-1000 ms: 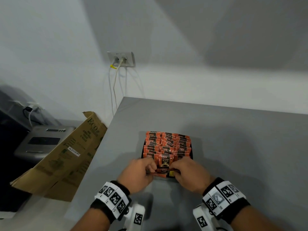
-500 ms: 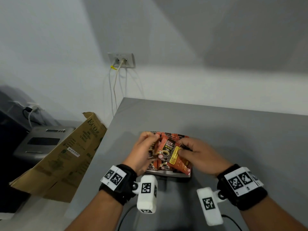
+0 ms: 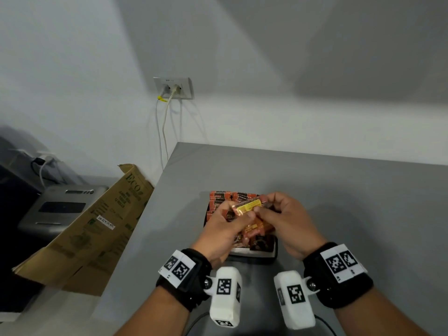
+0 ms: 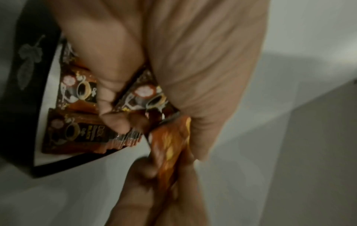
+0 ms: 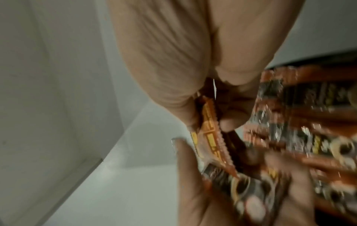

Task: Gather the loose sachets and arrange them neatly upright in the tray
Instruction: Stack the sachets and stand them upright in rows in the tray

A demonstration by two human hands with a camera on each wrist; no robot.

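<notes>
A black tray (image 3: 252, 253) sits on the grey table, packed with rows of orange-and-brown coffee sachets (image 3: 219, 197) standing upright. Both hands hover just above the tray's near half and hold a small bunch of sachets (image 3: 249, 206) between them. My left hand (image 3: 228, 226) grips the bunch from the left, my right hand (image 3: 278, 214) pinches it from the right. In the left wrist view the bunch (image 4: 168, 146) hangs edge-on between the fingers, with the tray (image 4: 25, 107) and its sachets (image 4: 77, 133) below. The right wrist view is blurred and shows the held sachets (image 5: 210, 137).
The grey table (image 3: 351, 202) meets a white wall at the back. A folded cardboard box (image 3: 89, 226) leans at the table's left edge, with a grey printer (image 3: 58, 209) behind it. A wall socket (image 3: 173, 88) has cables hanging down.
Both hands lifted a bunch of sachets from the tray's near edge and raised it over the tray. In the last half second the bunch has turned flatter, edge up.
</notes>
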